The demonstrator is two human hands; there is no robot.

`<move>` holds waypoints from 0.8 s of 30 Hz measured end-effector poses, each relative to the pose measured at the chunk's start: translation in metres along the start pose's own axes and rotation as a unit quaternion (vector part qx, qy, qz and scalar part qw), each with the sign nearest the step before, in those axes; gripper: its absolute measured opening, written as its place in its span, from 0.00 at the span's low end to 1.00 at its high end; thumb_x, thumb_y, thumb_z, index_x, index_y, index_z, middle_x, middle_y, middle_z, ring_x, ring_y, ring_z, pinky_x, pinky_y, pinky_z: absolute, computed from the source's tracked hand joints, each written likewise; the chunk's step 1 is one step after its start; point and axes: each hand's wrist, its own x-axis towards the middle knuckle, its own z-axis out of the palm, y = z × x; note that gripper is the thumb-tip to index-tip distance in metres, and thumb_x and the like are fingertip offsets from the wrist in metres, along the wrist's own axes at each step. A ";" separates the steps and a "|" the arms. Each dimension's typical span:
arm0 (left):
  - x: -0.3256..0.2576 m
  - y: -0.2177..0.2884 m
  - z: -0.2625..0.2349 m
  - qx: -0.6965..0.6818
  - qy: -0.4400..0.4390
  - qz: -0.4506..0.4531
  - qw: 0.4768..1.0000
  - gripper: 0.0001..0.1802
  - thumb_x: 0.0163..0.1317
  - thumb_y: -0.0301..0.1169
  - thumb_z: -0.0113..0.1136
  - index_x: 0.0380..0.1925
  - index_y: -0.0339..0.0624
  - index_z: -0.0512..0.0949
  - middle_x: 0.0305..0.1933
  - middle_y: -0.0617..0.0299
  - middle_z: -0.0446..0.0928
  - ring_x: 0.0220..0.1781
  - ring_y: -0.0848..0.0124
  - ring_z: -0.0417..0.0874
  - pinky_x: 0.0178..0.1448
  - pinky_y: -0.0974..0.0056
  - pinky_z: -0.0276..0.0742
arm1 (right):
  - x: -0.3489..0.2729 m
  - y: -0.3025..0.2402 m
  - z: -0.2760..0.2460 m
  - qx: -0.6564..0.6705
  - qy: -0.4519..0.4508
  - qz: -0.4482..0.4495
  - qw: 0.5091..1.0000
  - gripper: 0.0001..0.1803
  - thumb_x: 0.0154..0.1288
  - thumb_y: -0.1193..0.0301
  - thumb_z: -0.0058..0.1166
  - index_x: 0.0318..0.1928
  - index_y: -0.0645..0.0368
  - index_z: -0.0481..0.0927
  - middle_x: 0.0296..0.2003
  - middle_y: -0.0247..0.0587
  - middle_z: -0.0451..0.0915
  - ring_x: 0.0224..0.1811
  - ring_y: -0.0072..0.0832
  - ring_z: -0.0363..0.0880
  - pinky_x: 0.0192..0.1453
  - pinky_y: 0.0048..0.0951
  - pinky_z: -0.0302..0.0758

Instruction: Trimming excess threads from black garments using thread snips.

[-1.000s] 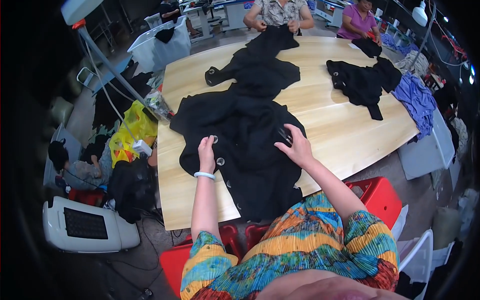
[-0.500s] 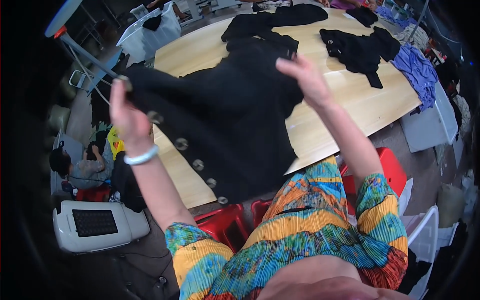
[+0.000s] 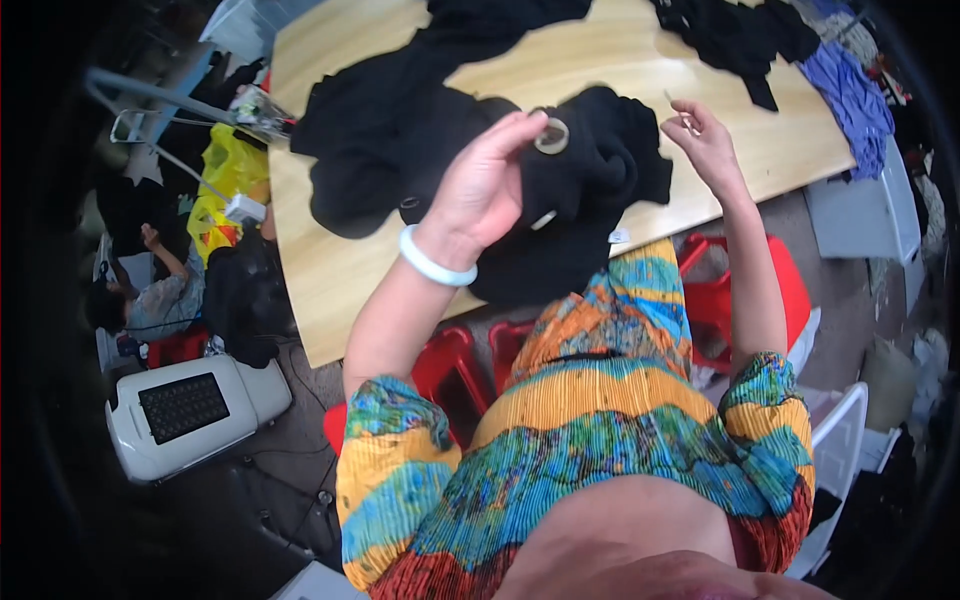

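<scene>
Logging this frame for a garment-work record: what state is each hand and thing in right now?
Left hand: raised, gripping the black buttoned garment.
Right hand: raised, fingers pinched; anything held is too small to tell.
Black buttoned garment: bunched, hanging over the edge of the pale wooden table.
Blue cloth: crumpled on the table.

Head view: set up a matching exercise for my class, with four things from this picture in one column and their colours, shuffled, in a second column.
Things:
1. garment gripped by the left hand
2. bracelet on the left wrist
3. bag left of the table
4. cloth at the table's right end

Colours:
A. yellow
B. purple-blue
C. black
D. pale white

Pairs: 1-C, 2-D, 3-A, 4-B
</scene>
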 end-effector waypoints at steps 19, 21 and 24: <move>0.008 -0.023 0.010 0.128 -0.024 -0.050 0.990 0.07 0.57 0.27 0.53 0.33 0.35 0.74 0.35 0.63 0.75 0.38 0.77 0.74 0.46 0.73 0.68 | -0.056 -0.056 0.041 0.329 -0.184 -0.093 0.922 0.18 0.55 0.74 0.52 0.47 0.65 0.70 0.39 0.35 0.73 0.46 0.19 0.69 0.51 0.21 0.68; 0.010 -0.029 0.006 0.207 0.032 0.019 0.978 0.07 0.58 0.28 0.52 0.34 0.36 0.73 0.33 0.64 0.75 0.34 0.78 0.73 0.42 0.74 0.69 | -0.059 -0.063 0.041 0.342 -0.175 -0.039 0.922 0.17 0.54 0.73 0.53 0.46 0.63 0.71 0.35 0.30 0.72 0.34 0.12 0.70 0.37 0.14 0.69; -0.001 -0.038 0.011 0.398 0.096 0.237 0.881 0.07 0.58 0.27 0.52 0.35 0.35 0.72 0.32 0.64 0.74 0.28 0.80 0.71 0.32 0.76 0.67 | -0.057 -0.052 0.044 0.433 -0.179 0.037 0.883 0.18 0.54 0.72 0.54 0.46 0.62 0.70 0.32 0.27 0.70 0.23 0.08 0.64 0.22 0.10 0.61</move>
